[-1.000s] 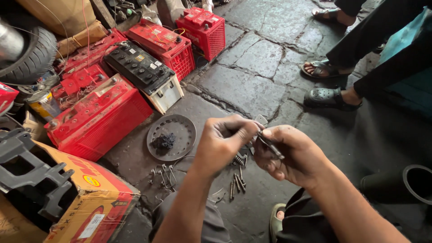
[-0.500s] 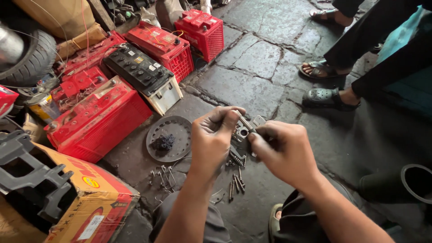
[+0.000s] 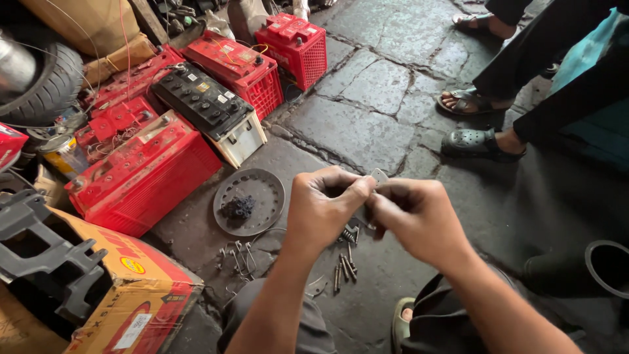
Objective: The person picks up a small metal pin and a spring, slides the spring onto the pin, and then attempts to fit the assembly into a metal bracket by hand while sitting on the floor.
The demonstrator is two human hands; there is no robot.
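My left hand [image 3: 324,210] and my right hand [image 3: 416,219] meet in the middle of the view, fingertips pinched together on a small metal part [image 3: 379,177] whose pale end shows above the fingers. Most of the part is hidden by the fingers. Below the hands, several dark bolts [image 3: 346,262] lie on the stone floor. A round perforated metal plate [image 3: 250,200] with a heap of small black pieces [image 3: 238,208] on it lies just left of my left hand. Bent wire clips [image 3: 237,257] lie near my knee.
Red batteries [image 3: 141,177] and a black-topped one [image 3: 206,108] are stacked at the left, with a tyre [image 3: 46,88] behind. An orange cardboard box [image 3: 124,288] holding a black plastic part stands at the lower left. Other people's sandalled feet [image 3: 478,141] stand at the upper right. A dark ring [image 3: 606,269] lies at the right edge.
Both hands have closed tighter around the metal part, so less of it shows. The hands have shifted slightly to the right.
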